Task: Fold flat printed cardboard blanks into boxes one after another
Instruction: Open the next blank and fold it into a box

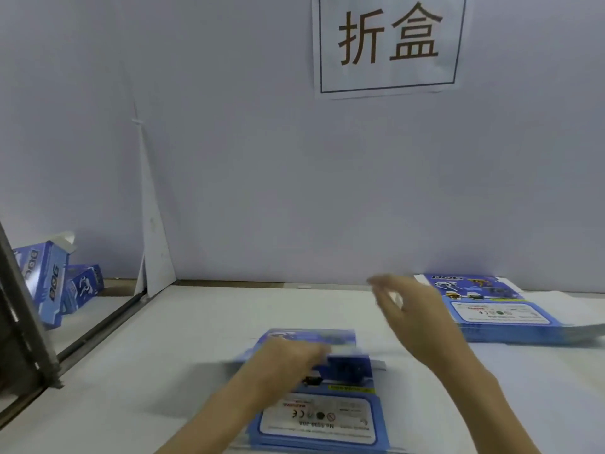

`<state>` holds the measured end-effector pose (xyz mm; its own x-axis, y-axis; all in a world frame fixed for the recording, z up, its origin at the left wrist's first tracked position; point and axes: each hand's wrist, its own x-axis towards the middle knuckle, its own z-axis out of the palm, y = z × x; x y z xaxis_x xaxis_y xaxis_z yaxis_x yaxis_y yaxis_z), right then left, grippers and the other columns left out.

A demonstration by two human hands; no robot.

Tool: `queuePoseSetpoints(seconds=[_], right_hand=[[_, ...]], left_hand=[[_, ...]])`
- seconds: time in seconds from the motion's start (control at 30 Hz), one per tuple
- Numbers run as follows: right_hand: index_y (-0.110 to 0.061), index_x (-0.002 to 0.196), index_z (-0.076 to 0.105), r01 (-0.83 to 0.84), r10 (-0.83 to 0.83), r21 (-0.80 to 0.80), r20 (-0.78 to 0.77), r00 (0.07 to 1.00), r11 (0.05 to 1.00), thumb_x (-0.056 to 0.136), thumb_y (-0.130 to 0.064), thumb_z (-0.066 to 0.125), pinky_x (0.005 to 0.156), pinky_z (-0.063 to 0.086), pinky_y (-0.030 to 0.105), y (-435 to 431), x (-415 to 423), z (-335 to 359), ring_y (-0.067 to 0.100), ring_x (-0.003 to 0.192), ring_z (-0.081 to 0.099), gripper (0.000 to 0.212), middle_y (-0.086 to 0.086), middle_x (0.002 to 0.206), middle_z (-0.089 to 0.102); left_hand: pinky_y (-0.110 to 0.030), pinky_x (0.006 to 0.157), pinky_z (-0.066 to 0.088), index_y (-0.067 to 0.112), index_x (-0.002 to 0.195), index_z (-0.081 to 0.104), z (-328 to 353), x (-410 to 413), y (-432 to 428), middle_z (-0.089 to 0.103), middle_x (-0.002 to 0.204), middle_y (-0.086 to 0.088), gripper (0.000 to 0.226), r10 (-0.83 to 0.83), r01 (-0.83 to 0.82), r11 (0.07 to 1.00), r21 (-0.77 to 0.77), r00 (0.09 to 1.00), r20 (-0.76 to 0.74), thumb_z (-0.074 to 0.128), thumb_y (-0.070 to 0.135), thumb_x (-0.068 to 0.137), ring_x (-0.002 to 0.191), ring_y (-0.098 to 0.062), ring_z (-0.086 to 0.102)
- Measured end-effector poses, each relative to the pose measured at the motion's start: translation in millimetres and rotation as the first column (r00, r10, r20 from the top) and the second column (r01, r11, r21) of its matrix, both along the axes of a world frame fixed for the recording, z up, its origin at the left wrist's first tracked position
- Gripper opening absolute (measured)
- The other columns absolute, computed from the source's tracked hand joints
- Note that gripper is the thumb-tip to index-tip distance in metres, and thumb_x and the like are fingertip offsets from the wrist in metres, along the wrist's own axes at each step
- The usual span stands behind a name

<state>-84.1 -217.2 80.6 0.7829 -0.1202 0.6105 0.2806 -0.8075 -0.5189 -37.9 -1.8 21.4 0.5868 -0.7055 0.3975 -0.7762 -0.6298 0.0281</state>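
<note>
A flat blue printed cardboard blank (322, 411) lies on the white table in front of me, its label panel facing up. My left hand (288, 362) rests on its far half with fingers laid over the card; motion blur hides whether they pinch it. My right hand (406, 309) hovers above the table to the right of the blank, fingers loosely spread and holding nothing. A stack of several more flat blanks (497, 309) lies at the right, just beyond my right hand.
Two folded blue boxes (49, 283) stand at the far left beyond a metal rail (98, 332). A white partition wall (294, 191) with a paper sign (389, 44) closes off the back. The white table (163, 371) extends left of the blank.
</note>
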Motion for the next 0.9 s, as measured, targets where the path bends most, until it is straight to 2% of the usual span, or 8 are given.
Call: queuePoseSetpoints(seconds=[0.07, 0.13, 0.27, 0.37, 0.47, 0.7, 0.83, 0.9], right_hand=[[-0.015, 0.125, 0.061, 0.073, -0.097, 0.087, 0.309, 0.946, 0.993, 0.095, -0.015, 0.054, 0.092, 0.035, 0.018, -2.5, -7.1, 12.6, 0.011, 0.110, 0.054, 0.031, -0.005, 0.119, 0.061], [-0.014, 0.138, 0.048, 0.072, -0.154, 0.221, 0.379, 0.913, 0.973, 0.094, -0.021, 0.048, 0.099, 0.030, 0.016, -2.2, -10.0, 18.3, 0.006, 0.120, 0.044, 0.044, -0.008, 0.129, 0.049], [-0.020, 0.151, 0.024, -0.011, -0.004, 0.435, 0.035, 0.999, 0.900, 0.098, -0.030, 0.051, 0.108, 0.028, 0.019, 8.8, -6.5, 14.0, 0.011, 0.138, 0.033, 0.060, -0.004, 0.152, 0.033], [-0.036, 0.121, 0.050, -0.180, 0.208, 0.601, 0.023, 0.978, 0.779, 0.096, -0.031, 0.051, 0.077, 0.052, 0.014, 18.6, -4.0, 8.9, 0.001, 0.104, 0.060, 0.026, -0.013, 0.125, 0.059], [-0.037, 0.105, 0.053, -0.279, 0.251, 0.679, 0.142, 0.957, 0.679, 0.095, -0.023, 0.054, 0.056, 0.053, 0.017, 17.2, -1.2, 8.8, -0.003, 0.087, 0.066, 0.017, -0.019, 0.096, 0.067], [-0.040, 0.108, 0.054, -0.292, 0.261, 0.674, 0.150, 0.954, 0.679, 0.090, -0.017, 0.062, 0.058, 0.054, 0.019, 12.7, -3.0, 9.4, 0.006, 0.090, 0.068, 0.029, -0.014, 0.103, 0.068], [-0.030, 0.101, 0.063, -0.351, 0.160, 0.748, 0.318, 0.935, 0.564, 0.086, 0.002, 0.064, 0.058, 0.055, 0.020, 11.7, -10.6, 18.3, 0.012, 0.084, 0.072, 0.036, -0.009, 0.096, 0.074], [-0.024, 0.101, 0.066, -0.459, 0.214, 0.689, 0.415, 0.884, 0.561, 0.084, 0.007, 0.065, 0.065, 0.055, 0.020, 24.7, -13.2, 20.6, 0.010, 0.085, 0.072, 0.035, -0.009, 0.096, 0.075]], left_hand=[[-0.024, 0.053, 0.052, 0.010, 0.108, 0.069, 28.2, 8.3, 8.3, 0.070, 0.072, 0.000, 0.025, 0.072, -0.017, 0.959, -0.284, 0.980, 0.187, 0.053, 0.024, 0.095, 0.055, -0.013, 0.064], [-0.011, 0.043, 0.040, 0.009, 0.101, 0.066, 54.8, 9.9, 12.4, 0.058, 0.057, 0.008, 0.023, 0.232, -0.035, 0.747, -0.664, 0.950, 0.211, 0.052, 0.026, 0.097, 0.044, -0.003, 0.051], [-0.025, 0.071, 0.058, 0.018, 0.116, 0.058, 78.1, 1.8, 1.2, 0.070, 0.095, 0.002, 0.036, 0.038, -0.157, 0.278, -0.948, 0.988, -0.153, 0.048, 0.041, 0.091, 0.085, -0.011, 0.068], [-0.030, 0.067, 0.060, 0.032, 0.125, 0.054, 75.9, -7.9, -10.8, 0.072, 0.104, 0.001, 0.031, -0.209, -0.237, 0.123, -0.964, 0.943, -0.259, 0.050, 0.032, 0.094, 0.090, -0.016, 0.071], [-0.027, 0.065, 0.059, 0.042, 0.139, 0.040, 73.4, -10.2, -15.3, 0.067, 0.116, 0.006, 0.046, -0.252, -0.267, 0.152, -0.952, 0.921, -0.298, 0.048, 0.033, 0.094, 0.099, -0.014, 0.068], [-0.016, 0.078, 0.054, 0.039, 0.148, 0.025, 67.0, -4.2, -20.0, 0.056, 0.129, 0.016, 0.068, -0.219, -0.302, 0.227, -0.926, 0.911, -0.351, 0.053, 0.042, 0.087, 0.112, -0.001, 0.058], [-0.031, 0.108, 0.033, 0.041, 0.151, 0.003, 61.4, -4.8, -25.4, 0.031, 0.150, 0.008, 0.088, -0.003, -0.435, 0.470, -0.768, 0.869, -0.495, 0.058, 0.054, 0.083, 0.138, -0.012, 0.032], [-0.027, 0.114, 0.018, 0.056, 0.145, 0.010, 58.8, -17.7, -39.2, 0.016, 0.156, 0.016, 0.091, -0.111, -0.320, 0.599, -0.734, 0.874, -0.473, 0.056, 0.076, 0.069, 0.142, 0.002, 0.013]])
